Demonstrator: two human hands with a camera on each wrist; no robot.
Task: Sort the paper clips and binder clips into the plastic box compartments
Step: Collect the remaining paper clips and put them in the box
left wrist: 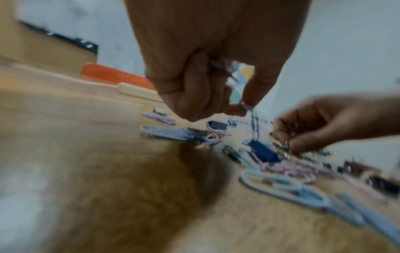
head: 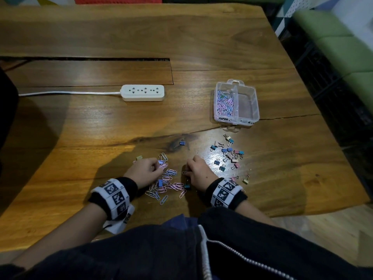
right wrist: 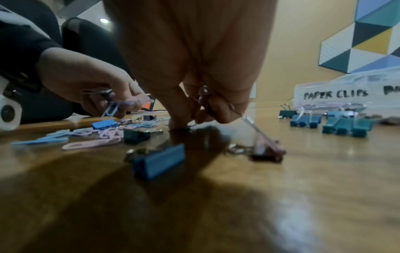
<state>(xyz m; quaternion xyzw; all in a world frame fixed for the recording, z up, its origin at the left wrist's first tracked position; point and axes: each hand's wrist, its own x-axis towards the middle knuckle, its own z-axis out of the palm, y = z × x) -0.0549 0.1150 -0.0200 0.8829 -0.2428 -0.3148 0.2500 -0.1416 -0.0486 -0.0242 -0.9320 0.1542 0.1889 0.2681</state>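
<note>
A clear plastic box [head: 247,120] stands at the right; its left compartment holds many paper clips [head: 225,104] and its right one is bare. Loose pink and blue paper clips [head: 167,183] lie between my hands, with a blue binder clip [head: 160,182] and a teal one [head: 187,186] among them. A cluster of binder clips [head: 230,156] lies right of my hands. My left hand [head: 158,164] pinches several paper clips [right wrist: 111,108]. My right hand [head: 186,172] has its fingers curled round thin wire clips [right wrist: 202,95], fingertips down on the table.
A white power strip [head: 143,92] with its cord lies at the middle back. One blue binder clip [head: 182,142] sits alone beyond the hands. The table's irregular right edge [head: 331,138] runs close to the box. A long slot [head: 90,59] crosses the tabletop.
</note>
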